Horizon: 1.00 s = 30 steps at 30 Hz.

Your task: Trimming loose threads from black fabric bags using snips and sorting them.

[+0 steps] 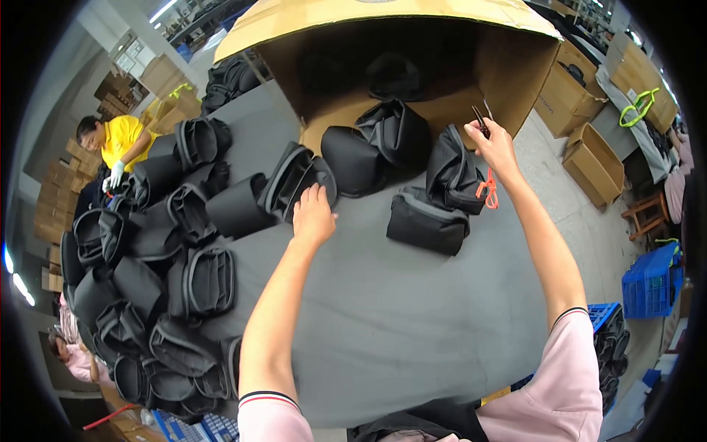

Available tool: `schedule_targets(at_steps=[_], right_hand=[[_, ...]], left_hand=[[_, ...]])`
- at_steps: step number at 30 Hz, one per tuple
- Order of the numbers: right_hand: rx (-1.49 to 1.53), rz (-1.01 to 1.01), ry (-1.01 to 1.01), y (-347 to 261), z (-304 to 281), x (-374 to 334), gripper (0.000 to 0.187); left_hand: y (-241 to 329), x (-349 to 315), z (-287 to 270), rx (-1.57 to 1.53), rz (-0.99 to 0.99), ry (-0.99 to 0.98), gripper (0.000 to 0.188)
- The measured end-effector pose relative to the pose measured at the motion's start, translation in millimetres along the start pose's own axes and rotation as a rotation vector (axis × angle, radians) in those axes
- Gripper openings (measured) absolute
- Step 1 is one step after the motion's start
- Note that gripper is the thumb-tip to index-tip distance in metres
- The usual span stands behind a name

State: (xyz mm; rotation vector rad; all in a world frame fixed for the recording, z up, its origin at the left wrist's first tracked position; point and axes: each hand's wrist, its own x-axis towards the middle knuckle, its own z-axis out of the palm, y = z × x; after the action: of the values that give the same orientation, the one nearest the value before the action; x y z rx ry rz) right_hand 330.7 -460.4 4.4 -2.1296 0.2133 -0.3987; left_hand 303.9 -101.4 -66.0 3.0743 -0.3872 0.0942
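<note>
black fabric pouch (283, 179) gapes open, thick-rimmed, at the left hand (314, 216).

Left hand (314, 215): fingers at an upright-mouthed black fabric pouch (283, 177), thumb apart
Right hand (498, 149): holds pointed snips (482, 125)
Red cord (488, 191): looped, just below the right hand
Cardboard box (512, 74): opening toward the person, pouches at its mouth
Counter (398, 331): grey-topped, pouches heaped left
Co-worker (124, 140): yellow shirt, white glove

near side: open tabletop (412, 331) | left: piled black pouches (140, 283) | far: carton (515, 77)
</note>
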Motion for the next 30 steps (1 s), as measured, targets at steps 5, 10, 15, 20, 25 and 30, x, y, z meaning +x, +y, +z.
schedule_targets(at_steps=[5,10,15,20,25,30], right_hand=[[-0.136,-0.100,-0.149,-6.1,20.5,20.1,0.049],[0.092,0.018,-0.595,-11.3,52.1,5.3,0.058],[0.064,-0.274,-0.960,-48.3,18.4,-49.4,0.053],[0.400,-0.211,-0.467,-53.6,57.7,11.2,0.023],[0.427,-0.002,-0.142,-30.7,89.3,117.5,0.015],[0.099,0.021,-0.012,10.1,122.8,198.0,0.020]], left_hand=[[-1.2,13.0,56.2,0.279,-0.124,-0.032,0.050],[-22.7,-4.4,70.0,0.404,0.203,0.265,0.017],[43.3,-84.3,3.1,-0.020,0.439,0.018,0.016],[65.1,-110.8,-67.1,-0.657,0.183,-0.477,0.021],[28.1,-3.5,-92.8,-0.607,0.325,0.190,0.017],[7.3,103.9,-75.1,-0.353,0.337,0.284,0.043]])
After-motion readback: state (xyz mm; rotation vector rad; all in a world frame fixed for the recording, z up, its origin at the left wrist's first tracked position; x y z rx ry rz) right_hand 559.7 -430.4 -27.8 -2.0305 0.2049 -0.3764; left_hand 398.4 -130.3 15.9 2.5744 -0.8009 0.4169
